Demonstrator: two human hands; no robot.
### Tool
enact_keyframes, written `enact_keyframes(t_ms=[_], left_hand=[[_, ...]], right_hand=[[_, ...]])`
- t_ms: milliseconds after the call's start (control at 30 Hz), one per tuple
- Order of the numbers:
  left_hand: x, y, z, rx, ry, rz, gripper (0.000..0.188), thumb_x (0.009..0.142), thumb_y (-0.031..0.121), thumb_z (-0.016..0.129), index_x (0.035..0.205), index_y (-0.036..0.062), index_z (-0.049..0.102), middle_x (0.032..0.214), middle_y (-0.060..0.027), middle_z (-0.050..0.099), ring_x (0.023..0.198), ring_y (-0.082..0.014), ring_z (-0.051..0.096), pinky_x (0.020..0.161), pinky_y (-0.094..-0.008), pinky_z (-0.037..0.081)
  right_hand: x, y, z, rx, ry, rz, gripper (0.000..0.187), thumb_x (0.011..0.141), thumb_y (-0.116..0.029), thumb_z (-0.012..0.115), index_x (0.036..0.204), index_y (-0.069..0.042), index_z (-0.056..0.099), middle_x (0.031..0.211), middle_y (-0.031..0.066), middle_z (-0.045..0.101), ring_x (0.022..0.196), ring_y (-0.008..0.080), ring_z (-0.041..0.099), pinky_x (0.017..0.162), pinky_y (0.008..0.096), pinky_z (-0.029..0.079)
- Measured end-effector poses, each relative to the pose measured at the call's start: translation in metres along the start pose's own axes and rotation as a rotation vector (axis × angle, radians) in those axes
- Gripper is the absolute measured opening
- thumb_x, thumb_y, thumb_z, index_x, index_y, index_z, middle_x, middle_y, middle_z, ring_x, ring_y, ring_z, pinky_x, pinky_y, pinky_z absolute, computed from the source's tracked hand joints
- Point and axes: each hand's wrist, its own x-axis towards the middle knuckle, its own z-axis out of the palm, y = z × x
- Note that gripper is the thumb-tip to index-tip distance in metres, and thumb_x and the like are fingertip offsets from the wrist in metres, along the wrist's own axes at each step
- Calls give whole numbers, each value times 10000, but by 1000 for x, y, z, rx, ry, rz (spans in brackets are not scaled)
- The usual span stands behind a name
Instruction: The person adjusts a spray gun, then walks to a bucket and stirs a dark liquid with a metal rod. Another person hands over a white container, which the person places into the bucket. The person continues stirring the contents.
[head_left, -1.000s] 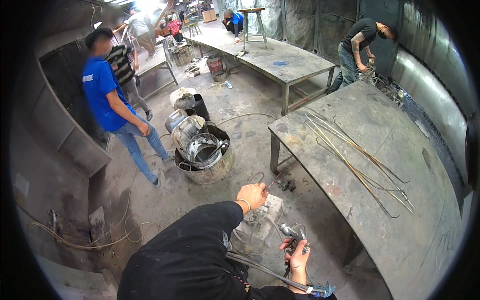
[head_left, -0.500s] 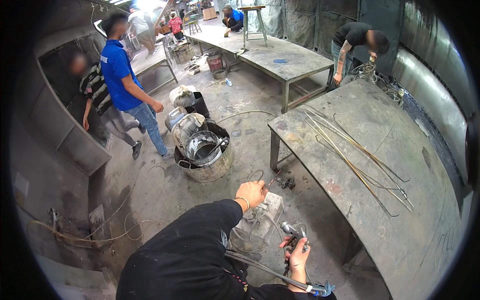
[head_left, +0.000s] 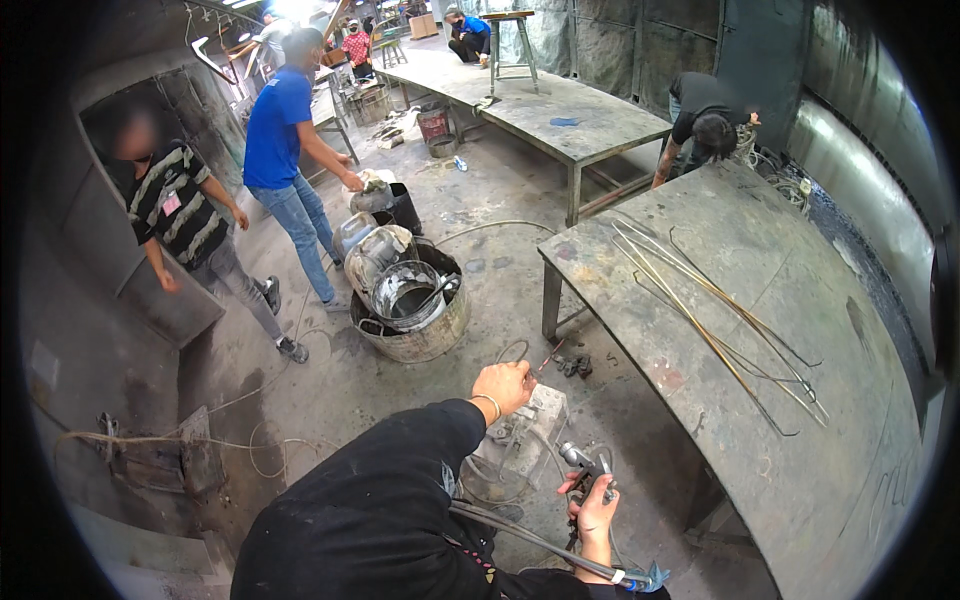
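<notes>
My left hand [head_left: 503,388], with a pale band at the wrist, is closed above a grey, paint-spattered machine [head_left: 543,412]. What its fingers grip is hidden. A thin hose loop shows just beyond the knuckles. Lower and to the right, my right hand [head_left: 597,515] wraps round the dark grip of a spray gun [head_left: 580,462]. The gun's silver head points up and to the left. Grey hoses [head_left: 530,540] run beside my right wrist, bound there with blue and white wrapping.
A metal-topped table [head_left: 690,330] stands right, bearing bent rods [head_left: 720,320]. Ahead is a large tub [head_left: 420,345] holding a bucket and jugs. Two people [head_left: 285,130] [head_left: 180,210] are at left; another [head_left: 700,125] bends beyond the table. Hoses [head_left: 490,224] cross the floor.
The person in blue has moved away and reaches toward the containers. The person in stripes has come nearer. The one beyond the table bends lower. My hands have hardly moved.
</notes>
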Motion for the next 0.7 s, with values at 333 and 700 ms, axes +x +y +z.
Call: enact_keyframes(t_ms=[333,700], left_hand=[[2,-5,5,3,24,-1,295,943,387,635,989,96,659,977,-158,750,908,-390,725,808,-511,572],[2,-3,4,-6,19,8,284,944,377,630,993,98,656,976,-158,748,908,-391,725,812,-507,571]], right_hand=[[-4,-8,3,-34,29,-22,869,1002,-763,404,1019,54,698,741,105,718,406,85,434,399,253,318],[-4,-8,4,-52,30,-25,856,1008,-755,402,1016,45,706,730,96,720,407,85,444,401,250,321]])
